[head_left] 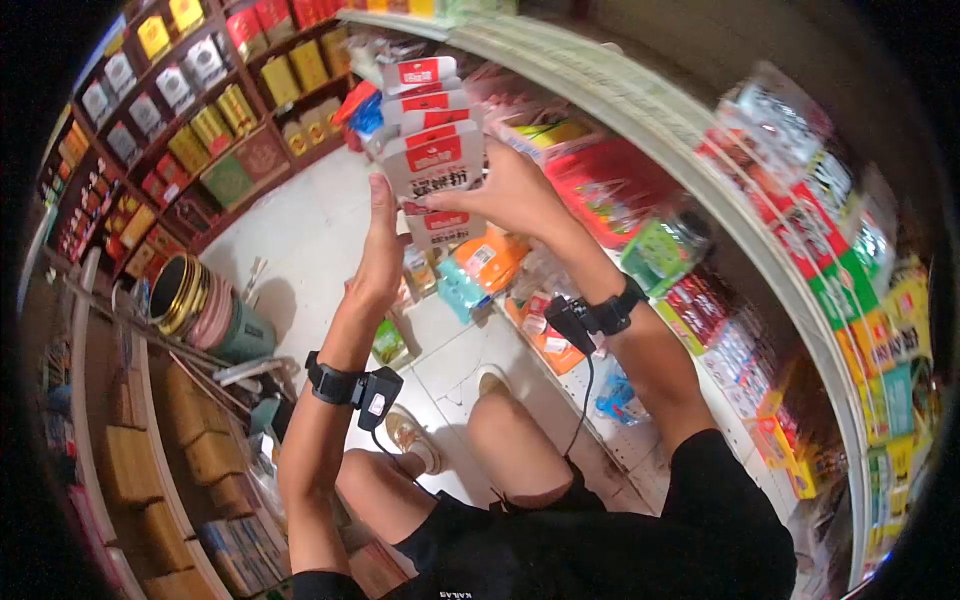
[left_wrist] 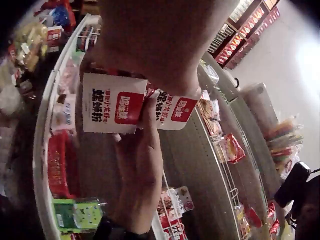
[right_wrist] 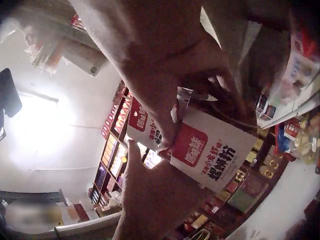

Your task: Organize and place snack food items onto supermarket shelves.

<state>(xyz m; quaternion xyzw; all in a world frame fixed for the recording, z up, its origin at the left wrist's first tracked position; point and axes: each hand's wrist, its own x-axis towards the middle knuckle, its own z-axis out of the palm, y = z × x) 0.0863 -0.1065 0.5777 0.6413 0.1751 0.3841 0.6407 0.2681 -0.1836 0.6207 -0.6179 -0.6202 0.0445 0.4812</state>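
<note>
Several white packs (head_left: 432, 162) with red labels and dark lettering stand one behind another between my two hands in the head view. My left hand (head_left: 378, 255) holds them at the left and low side, its thumb upright along their edge. From the right, my right hand (head_left: 520, 192) grips them, thumb across the front of a near pack. In the left wrist view two printed faces of the packs (left_wrist: 107, 102) show, with the right hand below them. The right wrist view shows the packs (right_wrist: 215, 152) close up; the left hand's fingers are partly hidden behind them.
A long metal shelf (head_left: 640, 85) curves along the right, with bagged snacks (head_left: 830, 230) hanging from it. Orange and blue packets (head_left: 485, 265) lie on the floor ahead. Stacked buckets (head_left: 215, 310) stand at left, before a shelf of boxes (head_left: 190, 110). My legs are folded below.
</note>
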